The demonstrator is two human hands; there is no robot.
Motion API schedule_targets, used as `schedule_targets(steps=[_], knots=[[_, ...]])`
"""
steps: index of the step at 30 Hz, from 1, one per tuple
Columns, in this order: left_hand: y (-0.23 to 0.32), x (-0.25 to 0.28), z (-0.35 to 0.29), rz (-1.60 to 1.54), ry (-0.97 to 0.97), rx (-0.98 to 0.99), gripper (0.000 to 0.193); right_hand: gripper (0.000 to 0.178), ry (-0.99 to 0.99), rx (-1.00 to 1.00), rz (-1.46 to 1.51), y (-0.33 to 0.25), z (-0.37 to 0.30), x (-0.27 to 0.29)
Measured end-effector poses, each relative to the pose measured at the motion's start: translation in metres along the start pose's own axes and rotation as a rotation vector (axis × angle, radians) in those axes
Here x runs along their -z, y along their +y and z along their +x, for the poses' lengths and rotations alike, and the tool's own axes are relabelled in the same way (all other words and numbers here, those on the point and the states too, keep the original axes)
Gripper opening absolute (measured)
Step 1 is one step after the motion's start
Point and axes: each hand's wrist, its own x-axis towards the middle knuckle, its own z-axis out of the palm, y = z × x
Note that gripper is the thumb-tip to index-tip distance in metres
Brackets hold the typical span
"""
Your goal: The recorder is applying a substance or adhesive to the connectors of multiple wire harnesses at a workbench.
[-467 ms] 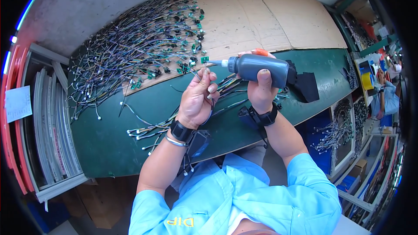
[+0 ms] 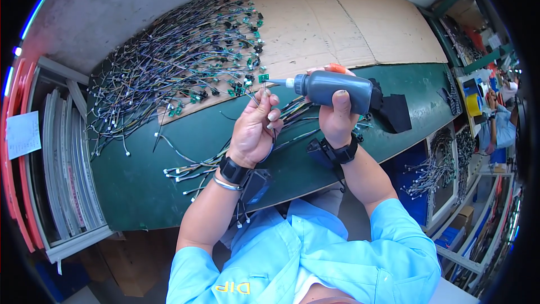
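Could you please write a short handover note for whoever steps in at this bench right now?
Left hand: fingers pinch a small green circuit board on thin wires, held up above the bench.
Right hand: gripping a dark grey squeeze bottle with a white nozzle, lying sideways, nozzle tip at the held board.
On the green bench top: a large fanned pile of wired green boards at the upper left, partly on the brown cardboard sheet; a smaller bundle of loose wires lies under the hands.
Done: cannot tell which boards are treated.
Left: the held board is under the nozzle now.
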Motion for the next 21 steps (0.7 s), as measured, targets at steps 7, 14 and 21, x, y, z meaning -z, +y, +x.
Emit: schedule_targets(steps=[7, 14, 21], knots=[[0.001, -0.001, 0.0, -0.001, 0.007, 0.004, 0.008, 0.059, 0.004, 0.011, -0.018, 0.0, 0.001, -0.001], [0.002, -0.001, -0.001, -0.026, -0.014, 0.004, 0.008, 0.056, -0.004, -0.086, 0.112, -0.003, 0.004, 0.003], [0.005, 0.001, -0.001, -0.146, -0.131, 0.145, 0.01, 0.043, -0.006, -0.286, 0.542, -0.006, 0.019, 0.005]])
